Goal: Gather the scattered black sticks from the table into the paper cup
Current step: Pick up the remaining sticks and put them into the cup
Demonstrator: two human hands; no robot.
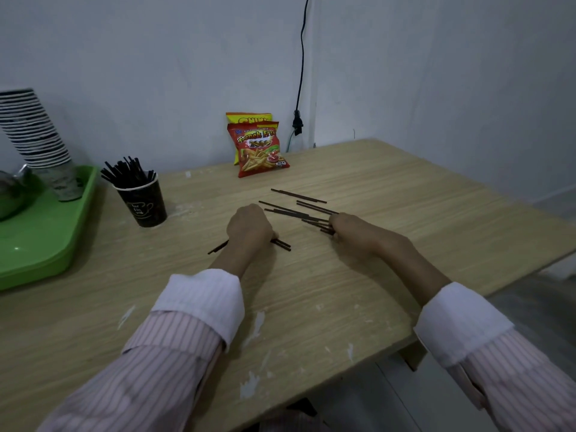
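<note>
A black paper cup (146,201) stands upright at the left of the wooden table (389,188), filled with several black sticks (126,171). Several more black sticks (299,196) lie scattered at the table's middle. My left hand (249,227) rests fist-like on the table, closed over sticks (282,243) whose ends poke out on both sides. To its right, my right hand (352,229) pinches the near ends of a fan of sticks (314,218) lying on the table. The fingertips of both hands are hidden.
A green tray (46,241) at the far left holds a tall stack of paper cups (34,129) and a metal object. Two snack bags (258,148) lean against the wall behind the sticks. A black cable (300,73) hangs down the wall. The table's right edge runs close by.
</note>
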